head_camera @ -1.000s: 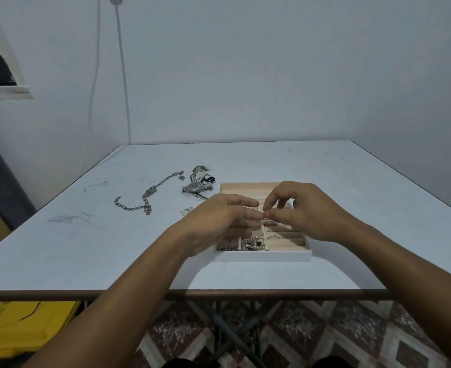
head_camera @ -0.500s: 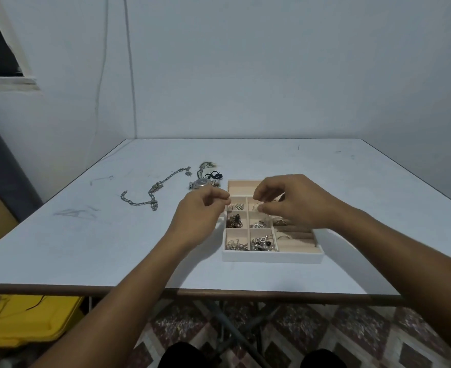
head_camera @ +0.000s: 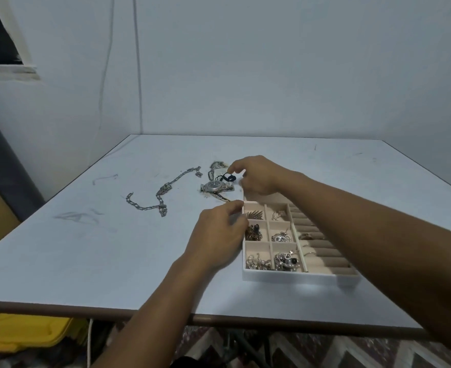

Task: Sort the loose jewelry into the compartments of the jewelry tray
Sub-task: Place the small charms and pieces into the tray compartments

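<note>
So, snag risk: the black cord piece [head_camera: 225,177] lies just beside the watch [head_camera: 215,186], past the far-left corner of the tray [head_camera: 298,278]; lifting one probably drags the other.
spill risk: the left hand [head_camera: 219,235] crowds the tray's left wall; a nudge could shift the tray and jumble the filled left compartments.
drop risk: small pieces carried over the tray can fall into the wrong compartment.
right hand [head_camera: 256,175]: beyond the tray's far-left corner, fingers curled downward, narrow, tips right over the black cord piece; cannot tell if it is touching or pinching it.
left hand: against the tray's left wall, fingers curled in, fingertip at the far-left corner rim; cannot tell if it is holding anything.
loose jewelry: watch, black cord piece and a long chain [head_camera: 163,192] all outside the tray, on the table [head_camera: 86,256], to the far left of it.
tray compartments: six small left ones hold pieces; the ring rolls on the right hold a few.
</note>
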